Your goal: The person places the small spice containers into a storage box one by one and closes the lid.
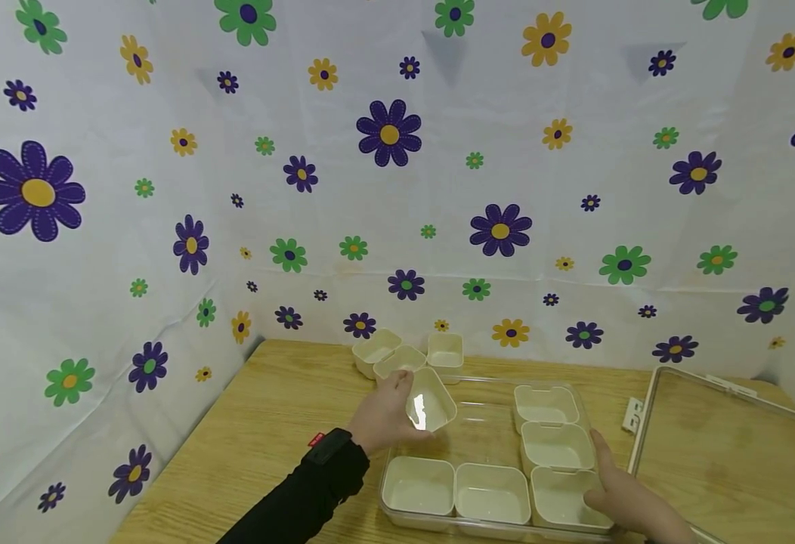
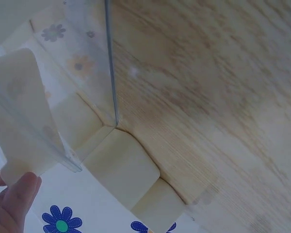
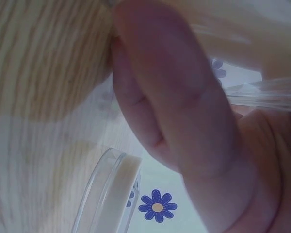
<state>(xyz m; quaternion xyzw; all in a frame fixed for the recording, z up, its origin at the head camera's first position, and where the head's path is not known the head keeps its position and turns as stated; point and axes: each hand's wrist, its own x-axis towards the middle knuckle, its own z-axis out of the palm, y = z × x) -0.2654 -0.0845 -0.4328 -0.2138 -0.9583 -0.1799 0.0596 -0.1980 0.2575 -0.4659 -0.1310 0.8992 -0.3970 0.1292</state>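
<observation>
My left hand [image 1: 389, 415] pinches a cream square cup [image 1: 441, 404] by its wall. The cup is tilted, above the back left part of a clear plastic box [image 1: 486, 527]. In the left wrist view the thumb [image 2: 25, 194] presses on the held cup [image 2: 24, 111]. Several like cups stand inside the box, among them a front left cup [image 1: 418, 487] and a middle right cup [image 1: 557, 447]. At the box's right side, my right hand [image 1: 625, 491] grips the wall, thumb at the rim and fingers along the outside. Fingers [image 3: 184, 97] fill much of the right wrist view.
Behind the box's left corner stand three more cream cups, including a back left cup [image 1: 377, 349] and a back right cup [image 1: 445, 351]. A framed clear lid [image 1: 731, 453] lies on the wooden table [image 1: 255, 423] at the right. A flower-print sheet [image 1: 343, 204] hangs behind.
</observation>
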